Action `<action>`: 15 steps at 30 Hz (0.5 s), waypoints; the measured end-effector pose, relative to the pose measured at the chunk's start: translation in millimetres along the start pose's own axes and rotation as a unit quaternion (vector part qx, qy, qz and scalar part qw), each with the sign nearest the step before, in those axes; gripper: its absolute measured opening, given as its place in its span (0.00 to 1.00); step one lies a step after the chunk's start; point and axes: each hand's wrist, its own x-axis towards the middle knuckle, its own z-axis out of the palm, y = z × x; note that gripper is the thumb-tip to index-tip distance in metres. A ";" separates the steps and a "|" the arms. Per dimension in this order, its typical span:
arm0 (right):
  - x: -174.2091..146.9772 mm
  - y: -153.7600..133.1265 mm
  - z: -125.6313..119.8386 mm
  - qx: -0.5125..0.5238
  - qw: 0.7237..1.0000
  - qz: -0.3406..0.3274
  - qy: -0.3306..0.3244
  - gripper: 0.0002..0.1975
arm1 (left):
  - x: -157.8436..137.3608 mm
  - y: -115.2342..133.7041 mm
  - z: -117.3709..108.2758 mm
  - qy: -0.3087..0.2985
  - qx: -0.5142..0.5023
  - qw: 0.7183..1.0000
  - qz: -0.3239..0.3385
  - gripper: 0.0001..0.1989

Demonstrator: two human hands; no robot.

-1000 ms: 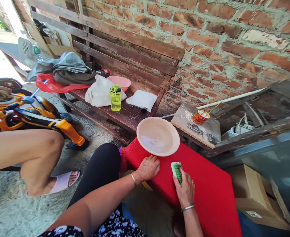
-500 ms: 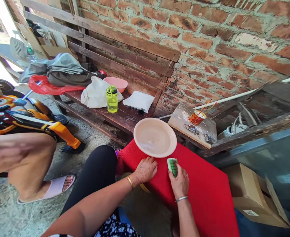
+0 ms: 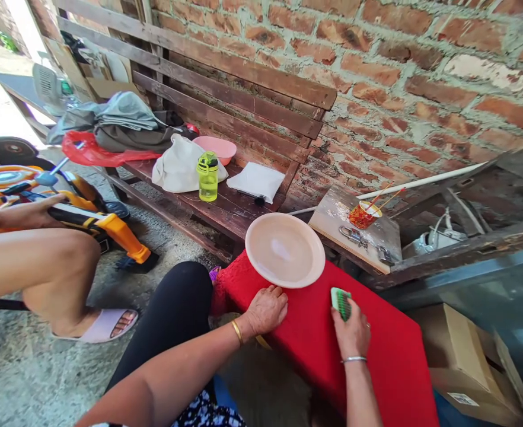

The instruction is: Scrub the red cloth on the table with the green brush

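My right hand (image 3: pixel 351 329) is closed around a scrub brush (image 3: pixel 341 301) with a pale back and green bristles, turned so that some bristles show. It is over the right part of a red cloth (image 3: pixel 301 326) spread across a table-like surface. My left hand (image 3: pixel 267 309) lies on the cloth near its front edge, palm down, fingers loosely bent and holding nothing I can see. Just beyond the fingertips a round, light-coloured basin (image 3: pixel 261 268) with water in it stands on the cloth's far left part.
A wooden bench (image 3: pixel 185 204) holds a green bottle (image 3: pixel 207 178), a white bag (image 3: pixel 175 169) and a pink bowl (image 3: pixel 219 148). A board (image 3: pixel 332 207) bears a cup and padlocks. A cardboard box (image 3: pixel 457 350) stands right. Another person's leg (image 3: pixel 43 267) is at left.
My right hand has moved to the right across the cloth with the scrub brush. The left hand stays near the basin. The other person's hand now rests on the orange-and-black object.
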 end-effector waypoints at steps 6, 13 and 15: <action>17.6 -32.6 12.9 0.011 0.998 -0.049 -0.023 0.27 | 1.0 -0.5 2.1 0.005 0.008 1.000 0.001 0.10; 30.1 105.6 -10.1 -0.044 0.977 0.196 0.066 0.38 | 1.4 0.9 1.5 -0.003 -0.002 1.000 0.000 0.10; 32.4 85.8 -2.9 -0.015 0.988 0.148 0.047 0.37 | 0.6 0.8 2.4 0.000 -0.001 1.000 -0.001 0.09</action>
